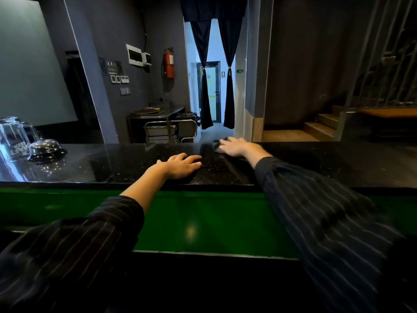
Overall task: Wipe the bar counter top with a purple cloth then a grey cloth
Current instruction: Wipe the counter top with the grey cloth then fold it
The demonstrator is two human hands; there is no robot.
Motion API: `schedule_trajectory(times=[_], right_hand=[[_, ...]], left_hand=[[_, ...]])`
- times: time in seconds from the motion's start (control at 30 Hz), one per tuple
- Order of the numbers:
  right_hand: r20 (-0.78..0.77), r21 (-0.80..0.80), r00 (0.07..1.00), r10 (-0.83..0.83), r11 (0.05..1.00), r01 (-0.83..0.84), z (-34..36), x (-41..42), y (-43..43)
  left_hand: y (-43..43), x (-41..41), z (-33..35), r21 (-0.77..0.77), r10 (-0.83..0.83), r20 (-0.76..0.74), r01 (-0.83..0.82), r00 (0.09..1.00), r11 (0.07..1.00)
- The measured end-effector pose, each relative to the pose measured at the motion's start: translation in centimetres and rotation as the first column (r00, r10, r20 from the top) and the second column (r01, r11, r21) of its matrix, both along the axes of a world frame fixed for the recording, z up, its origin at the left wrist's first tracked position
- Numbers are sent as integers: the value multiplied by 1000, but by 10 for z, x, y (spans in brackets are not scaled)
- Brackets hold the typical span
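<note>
The black speckled bar counter top [135,163] runs across the middle of the view. My right hand [233,147] lies near the counter's far edge, blurred, pressing down on a dark cloth [216,143] that pokes out to the left of its fingers. The cloth's colour is hard to tell in this dim light. My left hand [180,164] rests flat on the counter, palm down, fingers together and pointing right, holding nothing.
Upturned glass mugs [13,138] and a metal service bell [46,149] stand on the counter at far left. A green shelf [203,222] sits below the counter's near edge. Beyond are a steel trolley [169,131], a curtained doorway and stairs at right.
</note>
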State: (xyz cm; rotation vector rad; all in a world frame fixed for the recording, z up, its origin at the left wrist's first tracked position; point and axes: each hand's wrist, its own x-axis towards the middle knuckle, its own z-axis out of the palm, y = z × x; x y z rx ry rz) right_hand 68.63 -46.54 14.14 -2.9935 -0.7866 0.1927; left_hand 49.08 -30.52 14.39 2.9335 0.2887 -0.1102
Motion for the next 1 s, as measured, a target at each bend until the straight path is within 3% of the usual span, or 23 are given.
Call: schedule_trajectory(times=[0.17, 0.3, 0.4, 0.6, 0.7, 0.83, 1.0], right_hand=[[5, 91, 952, -307, 948, 305, 20, -55, -131], [38, 103, 916, -399, 913, 394, 16, -81, -127], [39, 120, 930, -366, 925, 359, 18, -111, -91], [70, 102, 991, -115, 989, 108, 11, -170, -33], [71, 132, 983, -167, 979, 157, 15, -180, -67], [101, 156, 866, -490, 867, 473, 13, -179, -122], [127, 90, 667, -735, 678, 730, 12, -174, -77]], left_hand=[[-3, -4, -2, 10, 9, 40, -9, 999, 1000], [-7, -6, -4, 5, 19, 102, -20, 995, 1000], [-7, -9, -4, -7, 12, 136, -11, 991, 1000], [1, -19, 1, -40, -74, 169, 82, 983, 996], [19, -24, 3, -54, -188, 180, 200, 966, 978], [57, -41, 7, -10, -268, 269, 282, 925, 959], [122, -63, 14, 51, -241, 310, 237, 920, 970]])
